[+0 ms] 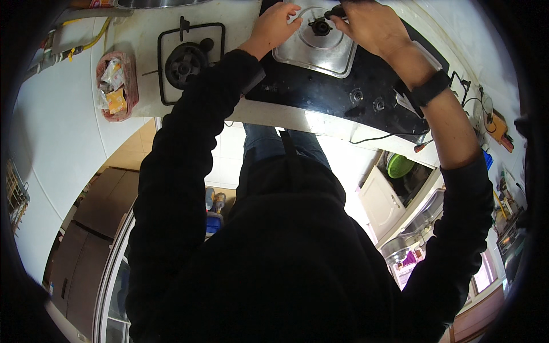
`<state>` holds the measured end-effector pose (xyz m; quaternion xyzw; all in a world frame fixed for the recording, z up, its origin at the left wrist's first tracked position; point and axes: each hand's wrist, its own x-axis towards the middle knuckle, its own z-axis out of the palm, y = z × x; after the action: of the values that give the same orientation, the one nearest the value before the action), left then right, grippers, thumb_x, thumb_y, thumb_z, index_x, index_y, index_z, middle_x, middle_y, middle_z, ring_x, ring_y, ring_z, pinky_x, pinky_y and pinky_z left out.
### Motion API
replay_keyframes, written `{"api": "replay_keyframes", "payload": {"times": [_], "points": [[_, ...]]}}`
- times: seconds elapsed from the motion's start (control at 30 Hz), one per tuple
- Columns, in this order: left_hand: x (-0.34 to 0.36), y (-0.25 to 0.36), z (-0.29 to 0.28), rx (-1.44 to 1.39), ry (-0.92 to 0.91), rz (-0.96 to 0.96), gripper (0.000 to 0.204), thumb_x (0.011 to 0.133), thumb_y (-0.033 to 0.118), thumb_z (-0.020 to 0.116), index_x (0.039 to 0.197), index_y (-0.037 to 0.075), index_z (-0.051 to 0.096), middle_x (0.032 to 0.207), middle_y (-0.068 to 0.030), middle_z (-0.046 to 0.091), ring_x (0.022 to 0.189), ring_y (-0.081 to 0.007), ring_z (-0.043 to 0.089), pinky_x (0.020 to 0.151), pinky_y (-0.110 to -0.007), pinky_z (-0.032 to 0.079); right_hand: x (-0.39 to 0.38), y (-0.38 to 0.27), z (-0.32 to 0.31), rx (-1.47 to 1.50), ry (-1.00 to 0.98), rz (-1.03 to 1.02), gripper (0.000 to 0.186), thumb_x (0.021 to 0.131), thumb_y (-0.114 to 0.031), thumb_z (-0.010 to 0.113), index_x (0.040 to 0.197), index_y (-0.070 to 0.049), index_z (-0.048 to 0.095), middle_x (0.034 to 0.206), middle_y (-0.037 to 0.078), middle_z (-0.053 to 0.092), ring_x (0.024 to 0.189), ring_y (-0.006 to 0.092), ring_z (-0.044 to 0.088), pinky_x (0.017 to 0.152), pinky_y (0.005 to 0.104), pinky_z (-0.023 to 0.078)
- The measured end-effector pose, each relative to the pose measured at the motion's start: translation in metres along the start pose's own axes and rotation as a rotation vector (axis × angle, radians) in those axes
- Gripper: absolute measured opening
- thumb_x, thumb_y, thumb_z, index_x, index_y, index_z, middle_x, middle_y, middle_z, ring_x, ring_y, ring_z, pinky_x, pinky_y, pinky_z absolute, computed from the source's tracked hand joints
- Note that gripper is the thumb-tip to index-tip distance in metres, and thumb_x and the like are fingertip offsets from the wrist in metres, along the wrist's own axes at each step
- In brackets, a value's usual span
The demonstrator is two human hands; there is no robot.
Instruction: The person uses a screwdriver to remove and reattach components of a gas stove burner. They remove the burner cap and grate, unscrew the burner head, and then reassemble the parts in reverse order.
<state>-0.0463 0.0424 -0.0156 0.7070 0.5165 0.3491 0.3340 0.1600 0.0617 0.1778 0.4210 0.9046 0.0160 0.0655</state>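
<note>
A square silver drip tray [314, 54] sits on a black glass gas hob [297, 91], with a dark burner fitting [321, 26] at its middle. My left hand [273, 28] is over the tray's left edge, thumb and fingers apart, nothing seen in them. At the upper right of the fitting, my right hand [374, 28] is closed on a small black piece [335, 12]. Its kind is hard to make out, and my fingers hide part of it. A dark band [432, 88] circles my right wrist.
A burner under a square black pan support [162, 63] lies on the counter to the left. Beside it stands a pink basket [130, 86] of packets. Loose black cable [389, 136] runs along the counter's front edge. An open cabinet door [380, 203] stands below right.
</note>
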Motion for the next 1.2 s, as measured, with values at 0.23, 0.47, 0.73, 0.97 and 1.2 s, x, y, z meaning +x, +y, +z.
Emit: {"api": "replay_keyframes", "payload": {"times": [0.23, 0.47, 0.73, 0.97, 1.2], "points": [[-0.023, -0.002, 0.016, -0.038, 0.058, -0.053, 0.027, 0.094, 0.022, 0.069, 0.118, 0.009, 0.07, 0.101, -0.0068, 0.071, 0.09, -0.025, 0.071, 0.08, -0.036, 0.057, 0.012, 0.002, -0.006, 0.046, -0.48, 0.208, 0.042, 0.097, -0.035, 0.061, 0.117, 0.001, 0.055, 0.112, 0.027, 0.067, 0.099, 0.0384, 0.07, 0.08, 0.0491, 0.057], [-0.04, 0.009, 0.014, -0.135, 0.018, -0.153, 0.029, 0.098, 0.018, 0.068, 0.123, 0.004, 0.068, 0.103, -0.0112, 0.071, 0.091, -0.0232, 0.07, 0.083, -0.034, 0.057, 0.005, -0.001, -0.011, 0.047, -0.189, -0.106, 0.029, 0.097, -0.024, 0.06, 0.112, 0.001, 0.057, 0.107, 0.02, 0.063, 0.102, 0.0367, 0.067, 0.081, 0.0474, 0.055], [-0.063, 0.016, 0.017, -0.182, 0.043, -0.204, 0.027, 0.097, 0.017, 0.068, 0.121, 0.005, 0.069, 0.1, -0.0104, 0.071, 0.087, -0.0232, 0.07, 0.081, -0.033, 0.057, 0.001, -0.005, 0.021, -0.139, -0.172, 0.112, 0.048, 0.107, -0.052, 0.045, 0.112, -0.008, 0.063, 0.075, 0.019, 0.072, 0.073, 0.0395, 0.072, 0.061, 0.0455, 0.059], [-0.066, 0.015, 0.013, -0.204, 0.037, -0.21, 0.026, 0.096, 0.017, 0.067, 0.119, 0.005, 0.069, 0.1, -0.0111, 0.071, 0.087, -0.0243, 0.07, 0.081, -0.034, 0.057, -0.007, -0.007, 0.024, -0.107, -0.02, -0.085, 0.028, 0.104, -0.032, 0.057, 0.122, -0.012, 0.058, 0.107, 0.012, 0.069, 0.097, 0.0323, 0.071, 0.076, 0.0422, 0.061], [-0.025, -0.002, 0.017, -0.082, 0.09, -0.076, 0.025, 0.097, 0.018, 0.065, 0.119, 0.007, 0.069, 0.101, -0.0103, 0.071, 0.09, -0.0263, 0.071, 0.081, -0.035, 0.057, -0.003, -0.006, 0.03, 0.091, -0.074, 0.04, 0.033, 0.098, -0.017, 0.063, 0.13, -0.012, 0.056, 0.122, 0.01, 0.061, 0.116, 0.0319, 0.062, 0.094, 0.0423, 0.055]]}}
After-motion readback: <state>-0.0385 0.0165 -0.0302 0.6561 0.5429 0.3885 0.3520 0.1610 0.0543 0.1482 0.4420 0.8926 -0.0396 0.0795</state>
